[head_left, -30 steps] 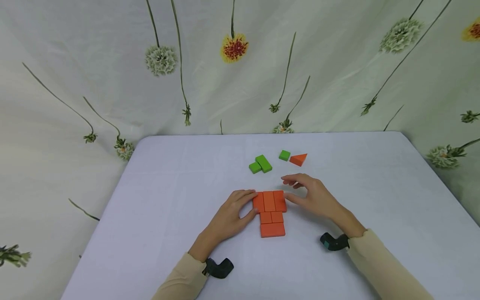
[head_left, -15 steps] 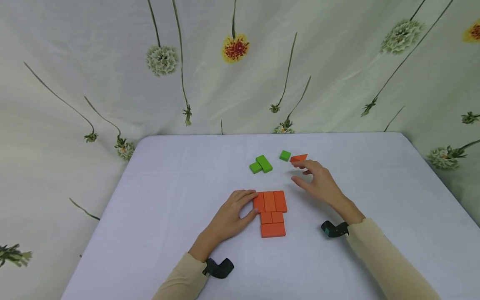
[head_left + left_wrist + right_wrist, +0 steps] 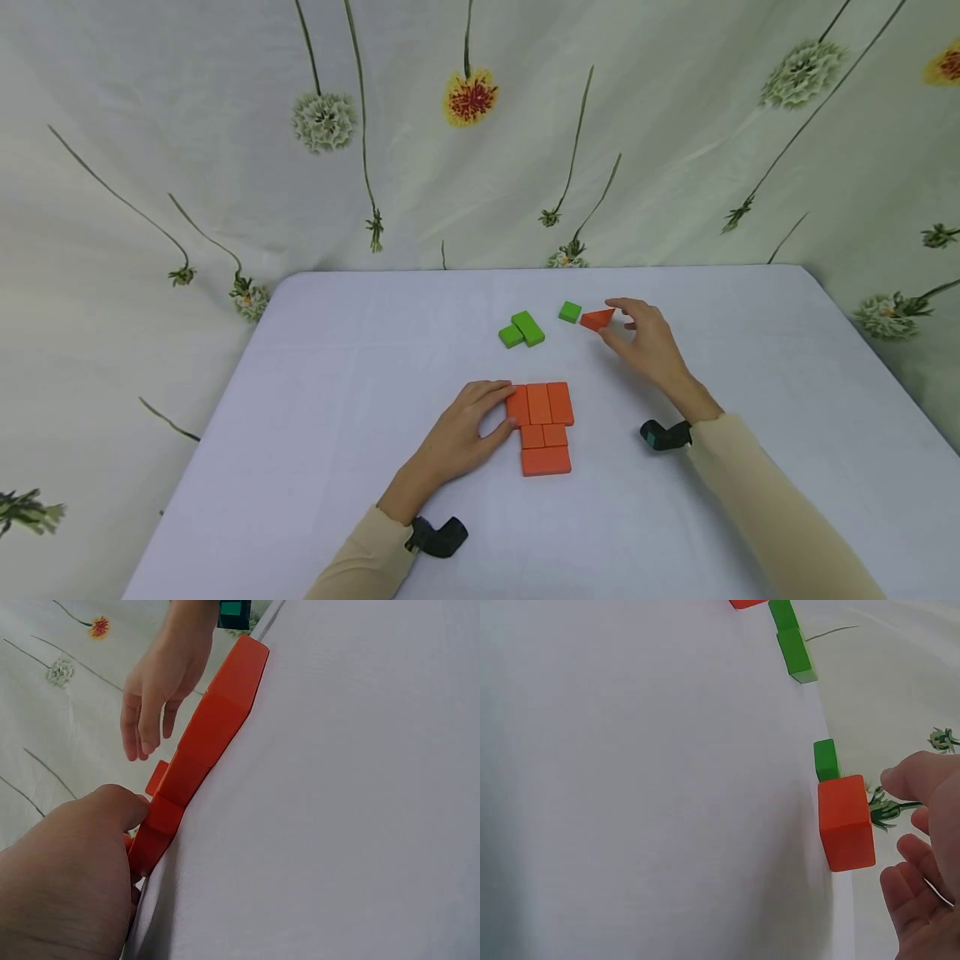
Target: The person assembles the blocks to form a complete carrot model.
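Orange wooden blocks (image 3: 539, 404) lie flat in a close-fitted group, three upright ones above two small ones and a wide one. At the group's upper left, my left hand (image 3: 460, 433) holds the leftmost block between thumb and fingers; the left wrist view has the thumb (image 3: 124, 806) against it, with the fingertips mostly hidden. Farther back lies an orange triangular block (image 3: 596, 320). My right hand (image 3: 648, 342) reaches to its right side, thumb and forefinger spread around it. In the right wrist view, a gap shows between the fingers and the triangular block (image 3: 845, 825).
A small green block (image 3: 570, 312) lies just left of the triangular one. Two more green blocks (image 3: 528, 328) touch each other farther left. A white cloth covers the table (image 3: 360, 367), and a flower-printed curtain (image 3: 405, 133) hangs behind its far edge.
My right hand has moved away from the orange group, back and to the right, to the triangular block. My left hand and all the blocks have stayed in place.
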The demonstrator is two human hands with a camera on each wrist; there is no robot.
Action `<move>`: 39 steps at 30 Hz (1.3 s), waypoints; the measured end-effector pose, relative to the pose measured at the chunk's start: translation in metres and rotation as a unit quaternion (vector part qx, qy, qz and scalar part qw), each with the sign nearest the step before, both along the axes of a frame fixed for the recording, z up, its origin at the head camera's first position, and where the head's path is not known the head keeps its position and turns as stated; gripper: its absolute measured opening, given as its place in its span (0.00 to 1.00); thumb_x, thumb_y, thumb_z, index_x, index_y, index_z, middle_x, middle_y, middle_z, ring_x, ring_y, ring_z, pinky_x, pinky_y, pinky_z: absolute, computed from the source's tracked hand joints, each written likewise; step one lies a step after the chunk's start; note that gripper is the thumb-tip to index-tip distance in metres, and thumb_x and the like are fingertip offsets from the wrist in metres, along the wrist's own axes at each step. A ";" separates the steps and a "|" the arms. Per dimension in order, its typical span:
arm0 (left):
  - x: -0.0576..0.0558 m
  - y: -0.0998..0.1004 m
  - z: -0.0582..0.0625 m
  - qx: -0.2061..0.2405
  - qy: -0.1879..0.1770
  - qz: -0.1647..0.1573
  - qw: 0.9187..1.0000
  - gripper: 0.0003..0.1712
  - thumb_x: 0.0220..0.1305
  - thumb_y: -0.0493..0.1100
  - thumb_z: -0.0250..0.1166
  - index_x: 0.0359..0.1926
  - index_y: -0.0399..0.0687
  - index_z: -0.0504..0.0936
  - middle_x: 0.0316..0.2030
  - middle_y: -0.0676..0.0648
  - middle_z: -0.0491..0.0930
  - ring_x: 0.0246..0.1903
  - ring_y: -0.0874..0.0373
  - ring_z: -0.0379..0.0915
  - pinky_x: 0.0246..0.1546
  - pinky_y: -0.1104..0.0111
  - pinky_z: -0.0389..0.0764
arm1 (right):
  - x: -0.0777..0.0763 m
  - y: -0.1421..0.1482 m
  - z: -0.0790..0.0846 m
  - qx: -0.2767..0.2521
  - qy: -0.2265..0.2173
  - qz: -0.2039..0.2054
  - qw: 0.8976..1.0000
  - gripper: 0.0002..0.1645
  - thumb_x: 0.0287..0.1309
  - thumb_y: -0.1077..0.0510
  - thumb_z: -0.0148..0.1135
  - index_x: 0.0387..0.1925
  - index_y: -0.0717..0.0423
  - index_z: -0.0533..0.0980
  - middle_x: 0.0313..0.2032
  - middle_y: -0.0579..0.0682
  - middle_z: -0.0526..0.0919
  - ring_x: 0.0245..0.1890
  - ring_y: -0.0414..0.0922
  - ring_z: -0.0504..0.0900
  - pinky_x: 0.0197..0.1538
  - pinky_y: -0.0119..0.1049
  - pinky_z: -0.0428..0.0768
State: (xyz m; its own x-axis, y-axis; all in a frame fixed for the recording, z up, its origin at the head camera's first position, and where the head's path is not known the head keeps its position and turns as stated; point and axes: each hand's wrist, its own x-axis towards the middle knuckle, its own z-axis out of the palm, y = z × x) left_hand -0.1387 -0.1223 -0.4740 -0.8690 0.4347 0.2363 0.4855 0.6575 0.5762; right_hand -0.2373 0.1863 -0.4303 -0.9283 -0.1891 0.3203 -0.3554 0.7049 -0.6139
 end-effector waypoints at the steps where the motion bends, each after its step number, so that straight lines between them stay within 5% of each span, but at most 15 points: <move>1: 0.000 0.000 0.000 0.000 0.000 0.000 1.000 0.29 0.71 0.48 0.67 0.69 0.44 0.77 0.68 0.47 0.75 0.69 0.54 0.67 0.70 0.59 0.73 | -0.001 0.000 -0.001 -0.001 -0.006 -0.004 1.000 0.28 0.64 0.64 0.67 0.63 0.69 0.74 0.61 0.68 0.78 0.58 0.64 0.74 0.57 0.59 0.83; 8: 0.000 0.000 0.001 0.000 0.000 -0.001 1.000 0.28 0.72 0.47 0.67 0.69 0.43 0.77 0.68 0.47 0.75 0.69 0.54 0.67 0.70 0.60 0.73 | -0.011 0.001 -0.008 0.004 -0.056 -0.034 0.998 0.29 0.66 0.60 0.64 0.67 0.66 0.73 0.64 0.68 0.76 0.59 0.63 0.75 0.60 0.59 0.80; 29: 0.001 0.000 0.003 0.000 -0.008 0.000 1.000 0.29 0.72 0.48 0.66 0.69 0.43 0.77 0.68 0.47 0.75 0.70 0.54 0.67 0.71 0.59 0.72 | -0.010 0.002 -0.013 0.002 -0.082 -0.057 0.995 0.22 0.66 0.57 0.64 0.58 0.66 0.77 0.51 0.64 0.79 0.50 0.58 0.78 0.57 0.55 0.80; 39: 0.001 0.000 0.003 -0.001 -0.006 0.001 1.000 0.29 0.72 0.49 0.66 0.69 0.44 0.76 0.68 0.47 0.75 0.70 0.54 0.67 0.71 0.59 0.72 | -0.005 0.003 -0.008 -0.006 -0.069 -0.051 0.996 0.23 0.66 0.58 0.65 0.59 0.64 0.78 0.56 0.64 0.78 0.54 0.60 0.81 0.59 0.55 0.82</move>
